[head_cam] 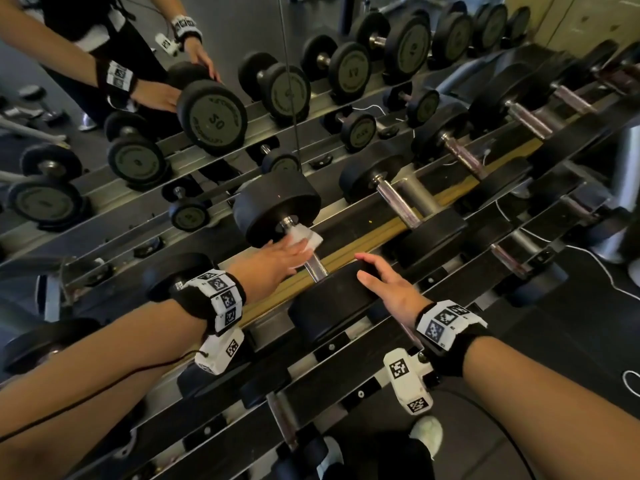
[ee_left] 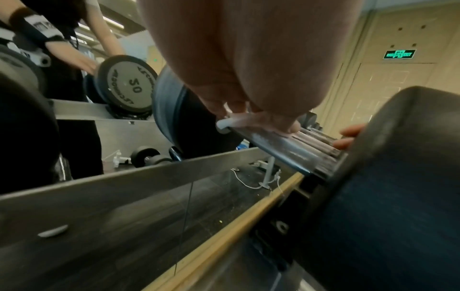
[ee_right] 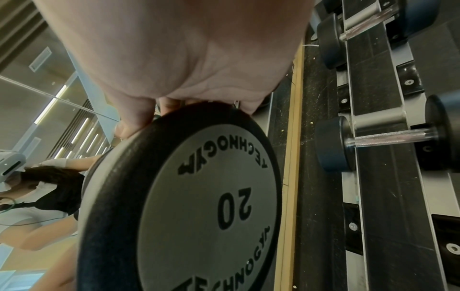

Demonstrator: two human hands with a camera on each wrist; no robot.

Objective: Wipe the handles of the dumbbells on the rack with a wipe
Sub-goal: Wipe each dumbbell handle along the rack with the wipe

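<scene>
A black dumbbell lies on the rack's top rail; its steel handle point(head_cam: 316, 266) point(ee_left: 278, 146) runs between a far head point(head_cam: 277, 206) and a near head point(head_cam: 329, 303) marked 20 point(ee_right: 199, 196). My left hand point(head_cam: 294, 249) point(ee_left: 251, 116) holds a white wipe point(head_cam: 306, 236) point(ee_left: 231, 123) wrapped over the far end of the handle, fingers curled around it. With fingers spread and fairly straight, my right hand point(head_cam: 372, 268) point(ee_right: 159, 110) rests on top of the near head. Its fingertips point(ee_left: 348, 137) show past that head in the left wrist view.
More dumbbells point(head_cam: 398, 199) point(ee_right: 373, 139) line the rail to the right, and others sit on the lower rails point(head_cam: 284, 417). A mirror point(head_cam: 207, 116) behind the rack shows reflected weights and my arms. White cables point(head_cam: 609, 271) lie on the dark floor.
</scene>
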